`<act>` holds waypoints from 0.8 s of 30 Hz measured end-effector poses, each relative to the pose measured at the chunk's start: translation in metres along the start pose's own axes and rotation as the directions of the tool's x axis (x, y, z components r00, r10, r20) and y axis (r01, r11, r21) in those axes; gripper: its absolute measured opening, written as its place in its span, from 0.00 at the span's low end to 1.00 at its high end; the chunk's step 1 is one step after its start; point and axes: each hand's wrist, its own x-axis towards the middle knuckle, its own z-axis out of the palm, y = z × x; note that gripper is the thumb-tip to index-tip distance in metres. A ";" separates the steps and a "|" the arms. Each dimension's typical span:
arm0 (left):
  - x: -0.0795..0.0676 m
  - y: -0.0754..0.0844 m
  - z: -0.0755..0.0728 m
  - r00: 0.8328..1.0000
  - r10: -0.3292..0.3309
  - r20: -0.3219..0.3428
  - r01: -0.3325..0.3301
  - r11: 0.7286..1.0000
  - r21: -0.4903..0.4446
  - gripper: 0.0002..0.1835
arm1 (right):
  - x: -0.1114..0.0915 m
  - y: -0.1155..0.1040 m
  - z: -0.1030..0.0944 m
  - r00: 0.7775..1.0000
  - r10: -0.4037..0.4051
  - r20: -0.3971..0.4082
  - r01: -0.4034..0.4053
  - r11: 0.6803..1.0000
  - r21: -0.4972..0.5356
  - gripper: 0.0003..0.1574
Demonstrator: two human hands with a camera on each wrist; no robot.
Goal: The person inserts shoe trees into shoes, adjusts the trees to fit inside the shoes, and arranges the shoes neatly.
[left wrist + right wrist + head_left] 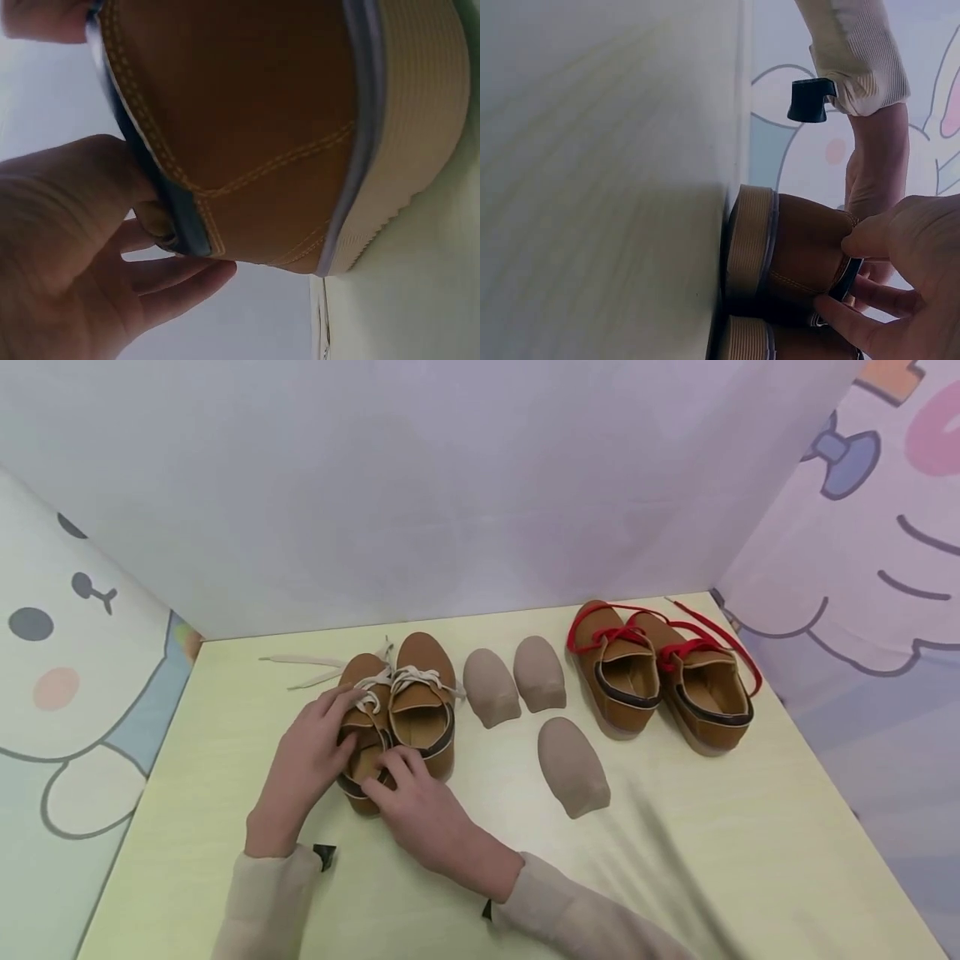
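Fingers (195, 289) gripping brown shoe (366, 735), yellowish table (210, 760), cartoon-printed walls (75, 635)

Smooth, matt leather seems to cover the brown shoe (240, 97), its collar trim (187, 221) faintly glossy, its sole (424, 112) finely ridged, the sleeve (866, 64) ribbed cloth, the table (750, 852) smooth

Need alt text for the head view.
A person's left hand and right hand hold a white-laced brown shoe around its opening, beside its twin on a pale table. To the right lie three beige inserts, then a brown pair with red laces.
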 end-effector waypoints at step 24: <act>0.012 -0.007 0.012 0.997 -0.028 -0.076 0.033 0.997 0.065 0.30 | 0.005 0.000 -0.009 0.996 -0.048 0.075 0.047 0.999 0.011 0.11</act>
